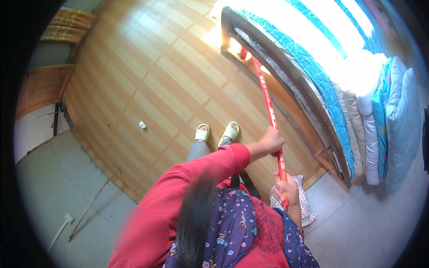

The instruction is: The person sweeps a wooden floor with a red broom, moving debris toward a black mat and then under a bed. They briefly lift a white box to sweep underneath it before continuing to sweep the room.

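Note:
My left hand [273, 140] grips the middle of a red pole [266, 97] with white markings, that arm reaching across my body. Closer to me, my right hand [286, 191] is wrapped around the pole near its end. The pole slants away under the wooden bed frame [291, 80]. A red piece [243, 53] shows in the gap beneath the frame's far end; it may be the pole's head, but glare and the frame partly hide it.
Folded quilts [399, 124] are stacked at the bed's near end. A heart-patterned fabric bundle [303, 194] lies beside my right hand. Crumpled white paper [142, 125] is on the wood-patterned floor [161, 90]. A thin stick [94, 205] and a white corded object [68, 218] lie at left.

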`<state>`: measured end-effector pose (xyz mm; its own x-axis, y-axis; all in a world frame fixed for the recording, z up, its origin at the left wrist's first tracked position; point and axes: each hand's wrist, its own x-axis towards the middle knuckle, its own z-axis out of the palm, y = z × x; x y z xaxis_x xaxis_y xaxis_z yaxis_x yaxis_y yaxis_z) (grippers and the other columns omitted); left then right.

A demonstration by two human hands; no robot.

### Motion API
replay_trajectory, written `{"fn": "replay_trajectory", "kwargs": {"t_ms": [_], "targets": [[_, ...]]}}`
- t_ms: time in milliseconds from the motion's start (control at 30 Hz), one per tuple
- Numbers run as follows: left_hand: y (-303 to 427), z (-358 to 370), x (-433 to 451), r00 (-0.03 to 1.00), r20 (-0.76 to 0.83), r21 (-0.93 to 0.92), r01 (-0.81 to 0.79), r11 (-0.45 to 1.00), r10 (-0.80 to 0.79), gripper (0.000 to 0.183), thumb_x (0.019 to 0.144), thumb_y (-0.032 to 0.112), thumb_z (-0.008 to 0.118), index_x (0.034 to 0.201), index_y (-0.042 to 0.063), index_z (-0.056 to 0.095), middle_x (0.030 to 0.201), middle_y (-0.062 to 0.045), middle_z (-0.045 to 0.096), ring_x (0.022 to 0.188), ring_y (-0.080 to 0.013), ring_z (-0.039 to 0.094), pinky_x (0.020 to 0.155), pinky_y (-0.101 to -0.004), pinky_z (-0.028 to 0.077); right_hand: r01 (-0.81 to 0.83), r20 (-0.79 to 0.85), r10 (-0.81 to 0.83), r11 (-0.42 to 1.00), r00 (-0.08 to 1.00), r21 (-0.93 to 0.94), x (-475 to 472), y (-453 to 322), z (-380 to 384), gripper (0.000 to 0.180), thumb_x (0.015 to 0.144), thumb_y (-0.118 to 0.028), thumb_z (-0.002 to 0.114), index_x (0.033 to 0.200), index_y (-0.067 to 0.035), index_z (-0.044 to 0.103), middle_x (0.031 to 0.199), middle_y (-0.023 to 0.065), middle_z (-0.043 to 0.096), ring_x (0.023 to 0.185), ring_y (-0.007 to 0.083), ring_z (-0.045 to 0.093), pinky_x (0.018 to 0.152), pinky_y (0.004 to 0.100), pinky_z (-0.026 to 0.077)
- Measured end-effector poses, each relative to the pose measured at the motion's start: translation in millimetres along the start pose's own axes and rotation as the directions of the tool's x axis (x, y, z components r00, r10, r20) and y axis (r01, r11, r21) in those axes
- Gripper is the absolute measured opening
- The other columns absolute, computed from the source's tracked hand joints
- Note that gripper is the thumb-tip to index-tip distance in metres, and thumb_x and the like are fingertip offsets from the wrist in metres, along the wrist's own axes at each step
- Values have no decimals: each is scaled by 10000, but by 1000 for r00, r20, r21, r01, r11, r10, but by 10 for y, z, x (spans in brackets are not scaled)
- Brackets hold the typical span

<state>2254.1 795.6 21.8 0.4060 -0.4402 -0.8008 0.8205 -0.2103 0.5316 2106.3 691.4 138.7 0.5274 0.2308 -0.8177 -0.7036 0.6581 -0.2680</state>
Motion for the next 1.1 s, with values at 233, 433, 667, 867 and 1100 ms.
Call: {"fn": "replay_trajectory", "kwargs": {"t_ms": [233, 433, 667, 867, 1100], "targets": [[-430, 483, -716, 824, 491, 116, 261, 958, -284, 251, 833, 139, 546, 864, -110, 544, 692, -199, 625, 463, -270, 625, 368, -346, 534, -228, -592, 37, 941, 805, -252, -836, 604, 153, 285, 854, -97, 589, 1091, 7, 472, 742, 23, 519, 603, 110, 512, 574, 249, 441], [-978, 51, -622, 924, 339, 247, 95, 964, -178, 240, 817, 188, 577, 798, -49, 614, 703, -161, 646, 546, -250, 644, 464, -359, 518, 6, -314, 33, 992, 949, 123, -239, 1062, 751, 168, 876, -102, 514, 1033, -55, 480, 670, 31, 475, 527, 160, 506, 462, 297, 436], [-922, -1817, -523, 992, -115, 183, 74, 980, -53, 144, 785, 108, 516, 784, -11, 596, 661, -109, 606, 552, -195, 610, 454, -325, 459, -101, -143, 88, 991, 986, -89, 900, 1466, 1569, 263, 843, -32, 516, 1082, -23, 407, 640, 35, 435, 399, 131, 420, 347, 267, 357], [-865, -1740, -1254, 994, 57, 231, 77, 970, -93, 240, 811, 131, 518, 648, -39, 564, 521, -125, 556, 403, -205, 558, 338, -321, 424, -31, -50, 29, 999, 998, -32, 264, 1729, 1743, 260, 844, -44, 527, 1088, -13, 443, 670, 15, 466, 443, 104, 425, 394, 237, 334], [-1025, -1257, -1654, 691, 610, 472, 75, 878, -387, 496, 953, 465, 446, 1014, -13, 564, 741, -121, 646, 542, -191, 631, 465, -296, 531, -99, -633, -37, 979, 773, -179, -989, 2077, 1341, 222, 798, -39, 576, 1012, -14, 525, 722, 30, 540, 572, 95, 507, 504, 237, 416]]}}
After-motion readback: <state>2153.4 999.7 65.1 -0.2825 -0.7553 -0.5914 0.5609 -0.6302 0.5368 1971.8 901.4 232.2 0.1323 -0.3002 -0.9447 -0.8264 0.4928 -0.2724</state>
